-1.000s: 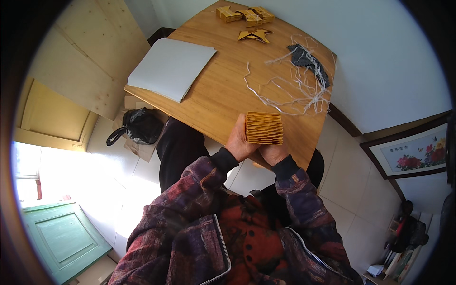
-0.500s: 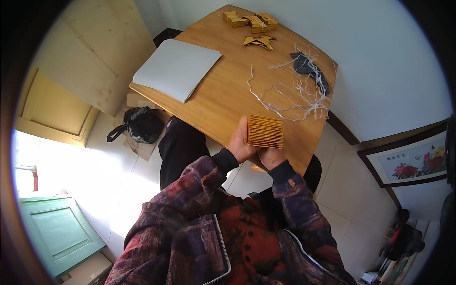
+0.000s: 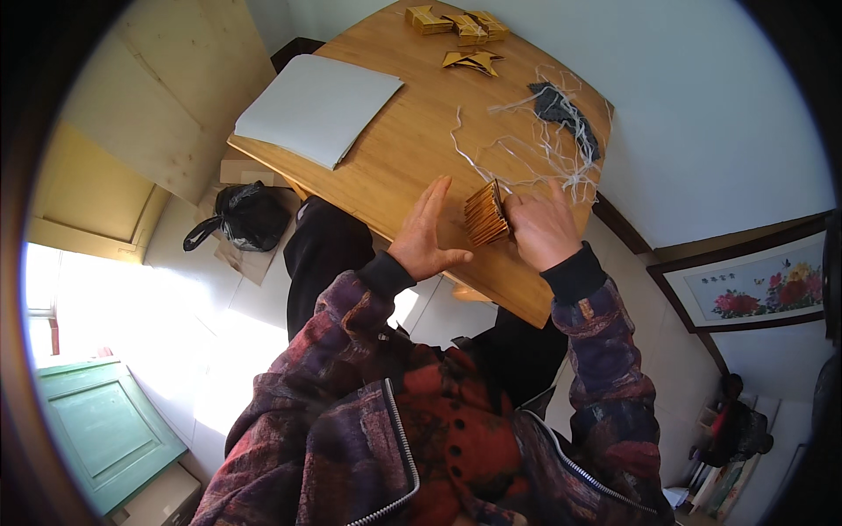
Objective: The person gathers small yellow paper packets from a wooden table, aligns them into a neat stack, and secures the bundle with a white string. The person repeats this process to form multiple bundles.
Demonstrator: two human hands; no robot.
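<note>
A stack of folded yellow card pieces [image 3: 485,216] stands tilted at the table's near edge, its many thin layers showing. Against its right side lies my right hand [image 3: 544,226], fingers curled around that edge and the index finger stretched toward the strings. My left hand [image 3: 425,235] is off the stack, a little to its left, palm turned toward it with fingers straight and thumb apart. A tangle of white strings [image 3: 574,171] lies just beyond my right hand, partly over a dark grey cloth [image 3: 554,107].
The wooden table [image 3: 395,167] bears a pile of white sheets [image 3: 316,105] at left. Tied yellow bundles [image 3: 474,28] and loose yellow pieces [image 3: 474,61] lie at its far end. A black plastic bag [image 3: 250,217] sits on the floor; a framed picture [image 3: 754,280] leans at right.
My left hand has let go of the stack and moved left, opening. My right hand has shifted to the stack's right side. The stack has tilted and turned.
</note>
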